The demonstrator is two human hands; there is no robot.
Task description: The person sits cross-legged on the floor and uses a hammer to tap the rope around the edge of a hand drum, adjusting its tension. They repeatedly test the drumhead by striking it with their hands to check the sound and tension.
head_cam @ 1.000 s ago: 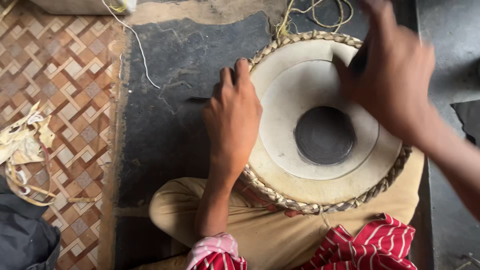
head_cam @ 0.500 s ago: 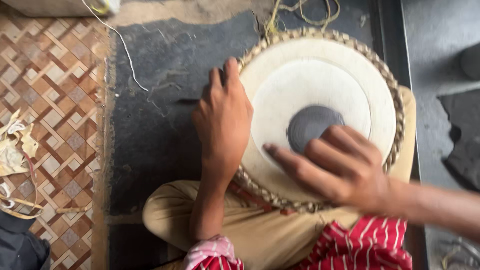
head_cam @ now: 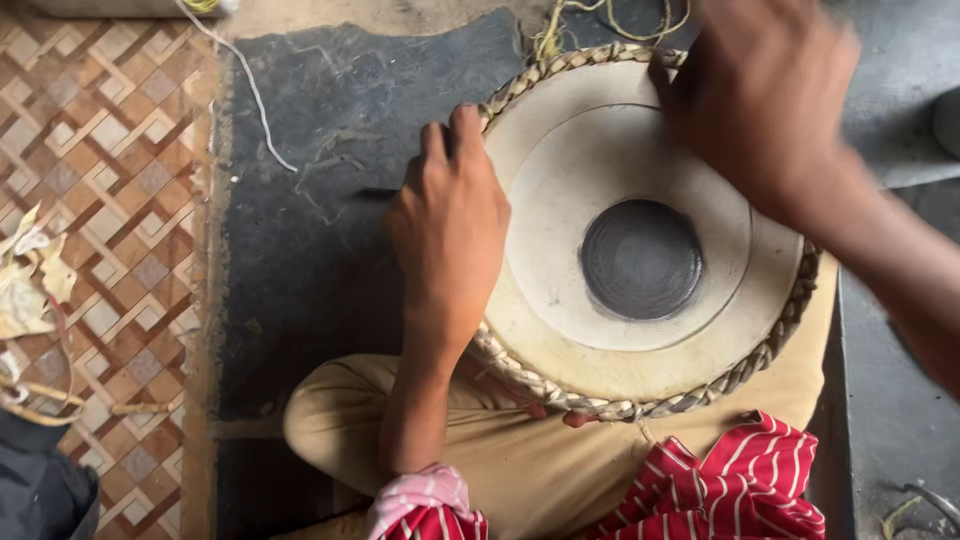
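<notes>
While your left hand (head_cam: 447, 235) lies flat against the near-left side of the drum (head_cam: 640, 240), its fingers reach up along the braided rim (head_cam: 560, 388) and curl over the edge, pressing on it rather than closing around anything. The drum rests in your lap on your tan trousers (head_cam: 520, 470), its pale skin facing up at you, with the dark round patch (head_cam: 641, 259) sitting a little right of the middle. Your right hand (head_cam: 760, 95) is over the far-right part of the drum head, at the top of the rim, and it is blurred; you cannot tell from this view whether its fingers are spread or closed, or whether they touch the skin. Your right forearm runs off toward the lower right edge, above the drum's right side.

Below the drum, the red and white striped cloth (head_cam: 735, 490) of your shirt shows at the bottom, and a pink striped cuff (head_cam: 420, 500) sits at your left wrist. Under you lies a dark mat (head_cam: 320, 200), and left of it the floor has brown patterned tiles (head_cam: 100, 180). A thin white cord (head_cam: 250, 90) trails across the mat's upper left corner, well apart from your left hand. Some yellowish string (head_cam: 560, 25) lies just beyond the drum's far rim. Dry pale scraps (head_cam: 30, 280) sit on the tiles at the far left.
</notes>
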